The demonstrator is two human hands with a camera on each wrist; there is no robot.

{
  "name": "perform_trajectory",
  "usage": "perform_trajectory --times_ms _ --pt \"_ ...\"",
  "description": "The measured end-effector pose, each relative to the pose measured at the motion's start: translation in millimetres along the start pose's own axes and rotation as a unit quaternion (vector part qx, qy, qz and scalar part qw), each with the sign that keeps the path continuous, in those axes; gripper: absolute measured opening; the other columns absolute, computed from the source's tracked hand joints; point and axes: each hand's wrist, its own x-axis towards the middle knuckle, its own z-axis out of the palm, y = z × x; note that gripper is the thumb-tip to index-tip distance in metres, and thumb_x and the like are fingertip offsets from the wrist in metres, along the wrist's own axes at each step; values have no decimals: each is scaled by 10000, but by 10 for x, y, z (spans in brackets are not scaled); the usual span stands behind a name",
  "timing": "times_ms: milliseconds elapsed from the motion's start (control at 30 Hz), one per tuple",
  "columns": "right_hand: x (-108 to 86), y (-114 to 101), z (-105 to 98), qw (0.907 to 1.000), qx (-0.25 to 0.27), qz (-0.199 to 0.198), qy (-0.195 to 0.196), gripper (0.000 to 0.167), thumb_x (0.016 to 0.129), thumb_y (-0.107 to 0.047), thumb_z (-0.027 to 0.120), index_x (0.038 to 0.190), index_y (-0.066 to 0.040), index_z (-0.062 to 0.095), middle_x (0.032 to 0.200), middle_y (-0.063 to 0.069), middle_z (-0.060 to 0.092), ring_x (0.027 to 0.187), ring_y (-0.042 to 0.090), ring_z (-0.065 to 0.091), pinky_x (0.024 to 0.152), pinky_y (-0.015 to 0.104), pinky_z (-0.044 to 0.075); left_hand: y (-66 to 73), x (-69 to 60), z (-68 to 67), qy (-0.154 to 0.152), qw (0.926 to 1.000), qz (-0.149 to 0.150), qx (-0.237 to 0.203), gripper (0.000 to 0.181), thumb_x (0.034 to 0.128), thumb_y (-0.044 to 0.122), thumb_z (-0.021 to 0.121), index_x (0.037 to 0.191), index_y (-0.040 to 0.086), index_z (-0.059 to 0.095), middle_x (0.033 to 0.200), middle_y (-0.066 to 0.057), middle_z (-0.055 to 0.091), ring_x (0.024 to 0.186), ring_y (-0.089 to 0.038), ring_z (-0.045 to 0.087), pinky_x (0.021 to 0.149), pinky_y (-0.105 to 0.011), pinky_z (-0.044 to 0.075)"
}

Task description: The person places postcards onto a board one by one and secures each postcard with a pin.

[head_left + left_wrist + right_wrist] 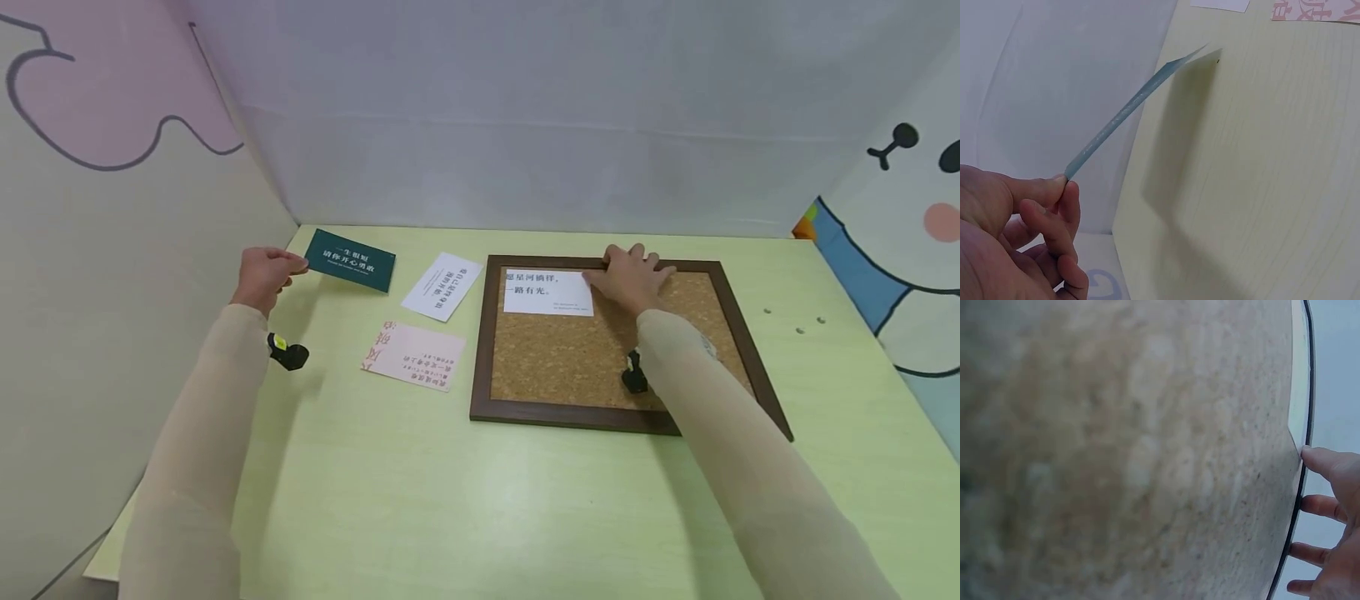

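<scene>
A dark green card [351,261] with white lettering is pinched by one corner between the thumb and index finger of my left hand [264,277]. In the left wrist view the card [1124,115] tilts up off the table, its shadow below. At the top of a cork board [570,367] with a brown frame, my right hand [630,275] rests with fingers spread along the frame edge. Its thumb touches the right corner of a white printed card [543,302] lying on the cork. The right wrist view shows that thumb and the fingers [1313,553] at the frame.
A white card [442,287] and a pink card [412,357] lie on the pale green table [450,500] left of the board. Several small pins [799,330] are on the table to the right. A pale curtain-like backdrop [525,150] rises behind the table.
</scene>
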Motion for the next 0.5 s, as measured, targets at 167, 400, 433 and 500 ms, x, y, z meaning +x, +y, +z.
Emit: perform_trajectory --times_ms 167,400,433,500 --pt "-3 43 4 9999 -28 -37 97 514 943 -497 550 1225 -68 539 1332 304 392 1295 588 249 1016 794 3 -22 5 15 33 9999 85 -88 314 959 276 623 1160 35 618 782 176 593 884 -217 469 764 -312 367" --pt "-36 171 -94 9996 78 -57 276 588 934 -497 548 1354 -86 513 1398 299 378 1348 569 208 1037 769 -30 -4 2 57 41 9998 32 -173 296 958 290 622 1138 55 616 784 174 588 882 -217 458 777 -337 361" --pt "-43 205 -112 9996 60 -41 283 595 937 -496 537 1369 -89 503 1405 300 377 1347 569 210 1036 769 -25 -5 0 66 45 9998 42 -191 289 960 285 621 1133 54 617 776 177 586 882 -218 459 781 -337 361" --pt "-63 271 -155 9996 25 -20 294 600 944 -489 526 1384 -82 493 1410 306 375 1344 574 210 1034 773 -23 -8 -1 80 49 9997 65 -220 275 963 273 616 1123 49 617 763 179 588 876 -214 464 789 -341 361"
